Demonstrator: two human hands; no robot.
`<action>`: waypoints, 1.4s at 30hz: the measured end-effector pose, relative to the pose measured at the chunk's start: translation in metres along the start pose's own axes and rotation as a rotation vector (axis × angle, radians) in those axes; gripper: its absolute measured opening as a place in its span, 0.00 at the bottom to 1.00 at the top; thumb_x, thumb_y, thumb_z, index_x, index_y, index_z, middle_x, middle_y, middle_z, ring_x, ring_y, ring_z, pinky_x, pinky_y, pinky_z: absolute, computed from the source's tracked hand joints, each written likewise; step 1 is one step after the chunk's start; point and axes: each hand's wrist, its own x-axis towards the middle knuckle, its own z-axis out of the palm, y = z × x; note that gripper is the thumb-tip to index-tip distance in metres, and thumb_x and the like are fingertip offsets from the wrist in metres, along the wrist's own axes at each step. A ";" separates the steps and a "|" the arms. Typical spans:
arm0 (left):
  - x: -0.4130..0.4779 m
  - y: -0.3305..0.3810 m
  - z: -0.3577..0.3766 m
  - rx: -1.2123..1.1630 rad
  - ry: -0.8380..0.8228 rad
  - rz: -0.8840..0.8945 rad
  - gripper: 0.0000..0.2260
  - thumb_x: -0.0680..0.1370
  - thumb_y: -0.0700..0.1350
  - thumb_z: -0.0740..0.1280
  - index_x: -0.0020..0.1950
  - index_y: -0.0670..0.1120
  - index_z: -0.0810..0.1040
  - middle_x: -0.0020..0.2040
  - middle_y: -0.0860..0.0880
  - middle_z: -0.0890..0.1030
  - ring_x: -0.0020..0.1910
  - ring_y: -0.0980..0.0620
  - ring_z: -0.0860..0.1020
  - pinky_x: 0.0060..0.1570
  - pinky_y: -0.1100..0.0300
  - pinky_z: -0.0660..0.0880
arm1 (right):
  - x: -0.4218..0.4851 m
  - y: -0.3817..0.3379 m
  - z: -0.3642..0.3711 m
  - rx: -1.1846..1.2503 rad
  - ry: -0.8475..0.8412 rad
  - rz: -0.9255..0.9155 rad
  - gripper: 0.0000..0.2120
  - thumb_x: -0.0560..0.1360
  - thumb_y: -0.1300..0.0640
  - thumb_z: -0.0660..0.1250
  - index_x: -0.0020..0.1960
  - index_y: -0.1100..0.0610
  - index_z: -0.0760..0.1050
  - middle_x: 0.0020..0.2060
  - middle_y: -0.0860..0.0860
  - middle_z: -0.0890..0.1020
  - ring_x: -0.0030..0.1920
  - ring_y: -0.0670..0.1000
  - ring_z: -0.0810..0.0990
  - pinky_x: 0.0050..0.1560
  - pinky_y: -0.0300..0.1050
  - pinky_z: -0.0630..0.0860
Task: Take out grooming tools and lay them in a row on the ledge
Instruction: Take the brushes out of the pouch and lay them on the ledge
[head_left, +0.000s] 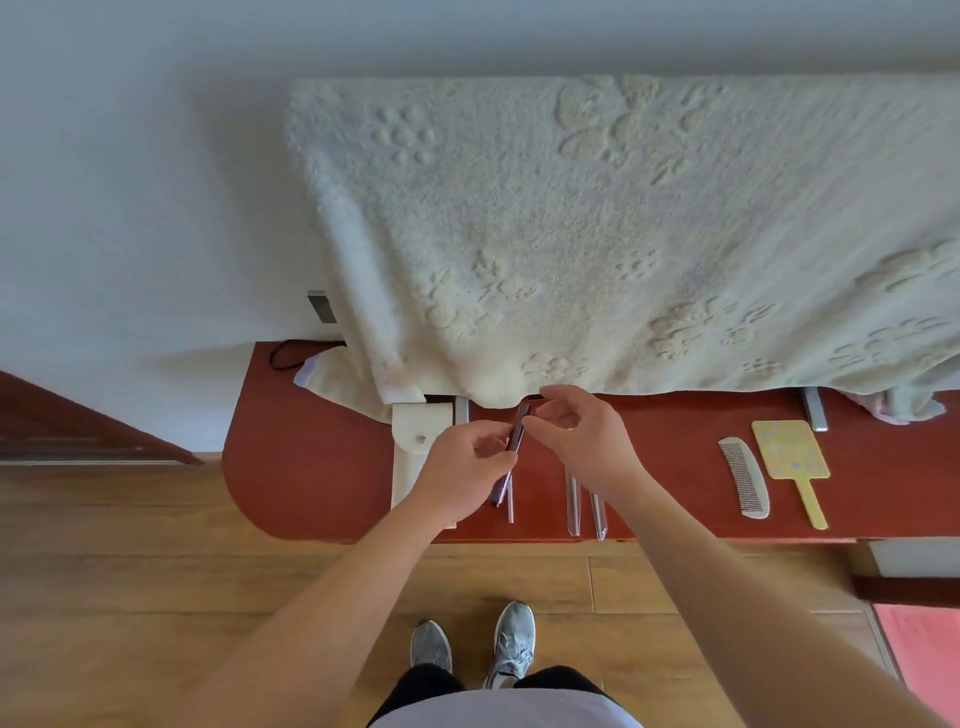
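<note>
The left hand (467, 467) gripped a slim purple tool (515, 439) over the ledge (311, 467). The right hand (576, 436) curled at its far end, hold unclear. A comb (744, 478) lay to the right.

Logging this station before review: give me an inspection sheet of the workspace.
Surface: red-brown ledge, rounded left end.
Job's things: dark slim tool in hand; three metal tools side by side; comb and hand mirror at right; white pouch at left.
Clutter: paw-print blanket draped over the ledge's back.
Grip: left hand holds the dark tool; right hand at its upper end, contact unclear.
Cables: black cord at back left.
Surroundings: wooden floor, white wall.
</note>
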 end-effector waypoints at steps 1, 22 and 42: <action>-0.004 0.000 -0.004 -0.005 -0.001 0.000 0.09 0.76 0.40 0.70 0.52 0.53 0.84 0.38 0.52 0.83 0.37 0.51 0.82 0.44 0.48 0.82 | -0.001 -0.004 0.004 0.006 -0.012 -0.008 0.19 0.72 0.47 0.73 0.62 0.47 0.75 0.46 0.42 0.82 0.47 0.38 0.79 0.44 0.30 0.71; -0.060 -0.016 -0.063 -0.206 0.085 -0.093 0.06 0.73 0.38 0.75 0.49 0.43 0.86 0.40 0.47 0.86 0.40 0.48 0.85 0.44 0.55 0.83 | -0.023 -0.044 0.075 0.013 -0.081 -0.093 0.10 0.73 0.55 0.74 0.54 0.49 0.80 0.39 0.46 0.82 0.37 0.40 0.79 0.39 0.31 0.74; -0.044 -0.001 -0.087 -0.180 0.016 -0.136 0.04 0.75 0.36 0.72 0.50 0.39 0.84 0.37 0.46 0.84 0.37 0.51 0.83 0.38 0.61 0.78 | -0.017 -0.066 0.082 0.238 0.013 -0.029 0.08 0.72 0.61 0.73 0.50 0.52 0.82 0.38 0.49 0.84 0.40 0.49 0.83 0.48 0.50 0.82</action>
